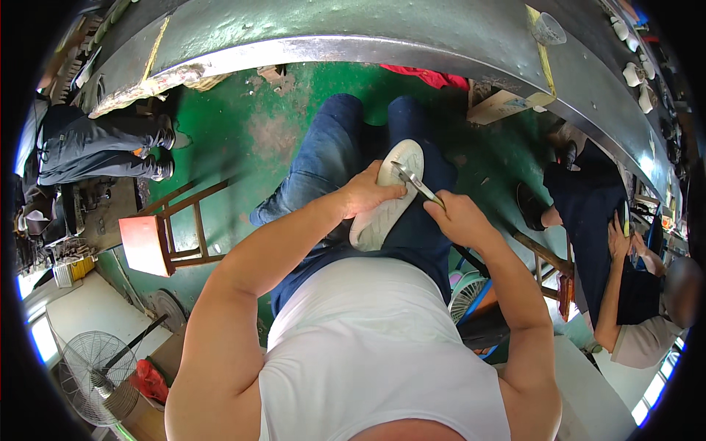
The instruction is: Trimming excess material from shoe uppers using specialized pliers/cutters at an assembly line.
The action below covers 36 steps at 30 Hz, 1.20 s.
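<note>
A pale off-white shoe (388,209) lies across my lap with its patterned sole turned up. Its toe points away from me. My left hand (370,191) grips the shoe's left side, thumb across the sole. In my right hand (459,219) is a silver hammer-like metal tool (416,182), the fingers closed round its handle. The tool's head rests on or just over the sole near the toe; I cannot tell whether it touches. The shoe's upper is mostly hidden beneath the sole.
A long metal-edged workbench (309,48) crosses ahead, with a clear cup (548,29) on it. A wooden stool (147,245) stands at left, a standing fan (95,375) at lower left. A seated co-worker (599,220) is at right; another person's legs (103,151) show at left.
</note>
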Motion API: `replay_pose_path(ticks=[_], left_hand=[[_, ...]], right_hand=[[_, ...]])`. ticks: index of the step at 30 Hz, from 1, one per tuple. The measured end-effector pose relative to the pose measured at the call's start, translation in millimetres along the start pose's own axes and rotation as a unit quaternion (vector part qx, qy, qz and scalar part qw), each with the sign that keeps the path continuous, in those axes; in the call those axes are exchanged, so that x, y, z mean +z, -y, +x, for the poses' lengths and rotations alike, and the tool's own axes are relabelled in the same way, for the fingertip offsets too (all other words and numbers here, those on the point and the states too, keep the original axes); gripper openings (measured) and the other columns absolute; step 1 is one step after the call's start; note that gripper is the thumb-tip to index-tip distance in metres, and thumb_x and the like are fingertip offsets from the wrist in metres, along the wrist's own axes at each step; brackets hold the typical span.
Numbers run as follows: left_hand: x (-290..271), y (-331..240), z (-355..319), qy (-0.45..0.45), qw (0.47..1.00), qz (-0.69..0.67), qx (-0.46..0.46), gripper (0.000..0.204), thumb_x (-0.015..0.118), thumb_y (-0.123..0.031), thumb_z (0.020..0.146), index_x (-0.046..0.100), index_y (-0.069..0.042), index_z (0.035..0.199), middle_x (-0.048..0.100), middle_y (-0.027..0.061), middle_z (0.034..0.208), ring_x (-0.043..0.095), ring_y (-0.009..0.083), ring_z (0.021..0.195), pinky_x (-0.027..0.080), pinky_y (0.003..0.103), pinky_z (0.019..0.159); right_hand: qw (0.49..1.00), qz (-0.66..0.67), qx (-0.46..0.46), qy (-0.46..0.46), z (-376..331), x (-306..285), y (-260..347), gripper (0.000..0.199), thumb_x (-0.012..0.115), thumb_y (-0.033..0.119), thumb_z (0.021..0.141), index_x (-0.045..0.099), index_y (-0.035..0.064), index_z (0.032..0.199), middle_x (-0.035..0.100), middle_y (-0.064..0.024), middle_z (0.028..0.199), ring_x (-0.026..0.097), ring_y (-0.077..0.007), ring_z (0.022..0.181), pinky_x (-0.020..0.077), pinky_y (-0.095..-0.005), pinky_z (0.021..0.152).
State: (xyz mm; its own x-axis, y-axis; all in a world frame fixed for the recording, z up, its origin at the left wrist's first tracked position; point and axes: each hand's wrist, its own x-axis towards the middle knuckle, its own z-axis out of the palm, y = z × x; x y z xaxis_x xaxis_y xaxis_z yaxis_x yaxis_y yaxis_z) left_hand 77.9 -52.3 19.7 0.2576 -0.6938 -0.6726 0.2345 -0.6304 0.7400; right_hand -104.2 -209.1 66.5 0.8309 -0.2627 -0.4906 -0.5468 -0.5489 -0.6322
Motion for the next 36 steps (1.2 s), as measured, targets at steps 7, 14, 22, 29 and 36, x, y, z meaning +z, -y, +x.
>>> replay_pose_path(ticks=[7, 14, 22, 29, 36], left_hand=[[-15, 9, 17, 0.11, 0.99, -0.079, -0.038, 0.081, 0.078, -0.026, 0.086, 0.03, -0.002, 0.147, 0.053, 0.0151, 0.136, 0.051, 0.0252, 0.129, 0.04, 0.042, 0.11], [-8, 9, 21, 0.115, 0.99, -0.073, -0.04, 0.08, 0.077, -0.028, 0.087, 0.03, -0.002, 0.147, 0.054, 0.0138, 0.135, 0.051, 0.0245, 0.128, 0.04, 0.041, 0.11], [-11, 22, 20, 0.101, 0.993, -0.055, -0.005, 0.077, 0.075, -0.029, 0.089, 0.031, -0.001, 0.145, 0.053, 0.0163, 0.134, 0.053, 0.0244, 0.125, 0.044, 0.04, 0.106], [1, 20, -33, 0.107, 0.992, 0.019, 0.066, 0.092, 0.062, -0.019, 0.094, -0.004, -0.009, 0.157, 0.037, 0.0236, 0.15, 0.036, 0.0327, 0.142, 0.031, 0.04, 0.117], [19, 54, -22, -0.019, 0.987, 0.083, 0.134, 0.097, 0.065, -0.017, 0.092, -0.005, -0.003, 0.156, 0.028, 0.025, 0.155, 0.031, 0.0333, 0.144, 0.028, 0.04, 0.118]], right_hand=[[0.983, 0.039, 0.005, 0.177, -43, -14, 2, 0.029, 0.064, 0.021, 0.091, 0.062, -0.0049, 0.105, 0.065, -0.0202, 0.085, 0.066, -0.0335, 0.084, 0.0508, -0.039, 0.078], [0.984, -0.144, -0.094, 0.042, -39, 26, 15, 0.045, 0.066, 0.019, 0.089, 0.057, -0.0059, 0.125, 0.066, -0.0264, 0.103, 0.065, -0.0397, 0.1, 0.0527, -0.0456, 0.086], [0.984, -0.074, -0.145, -0.068, -41, 55, -13, 0.027, 0.065, 0.023, 0.091, 0.062, 0.0015, 0.108, 0.067, -0.0163, 0.091, 0.067, -0.0376, 0.084, 0.0536, -0.0446, 0.071], [0.997, -0.062, -0.006, 0.049, -70, 47, -12, 0.025, 0.062, 0.019, 0.092, 0.059, 0.0008, 0.109, 0.067, -0.0214, 0.098, 0.066, -0.041, 0.09, 0.0524, -0.0511, 0.077], [0.981, -0.185, -0.052, 0.036, -77, 52, 3, 0.023, 0.056, 0.013, 0.088, 0.058, -0.0029, 0.104, 0.067, -0.0251, 0.093, 0.068, -0.0392, 0.087, 0.0548, -0.0479, 0.074]])
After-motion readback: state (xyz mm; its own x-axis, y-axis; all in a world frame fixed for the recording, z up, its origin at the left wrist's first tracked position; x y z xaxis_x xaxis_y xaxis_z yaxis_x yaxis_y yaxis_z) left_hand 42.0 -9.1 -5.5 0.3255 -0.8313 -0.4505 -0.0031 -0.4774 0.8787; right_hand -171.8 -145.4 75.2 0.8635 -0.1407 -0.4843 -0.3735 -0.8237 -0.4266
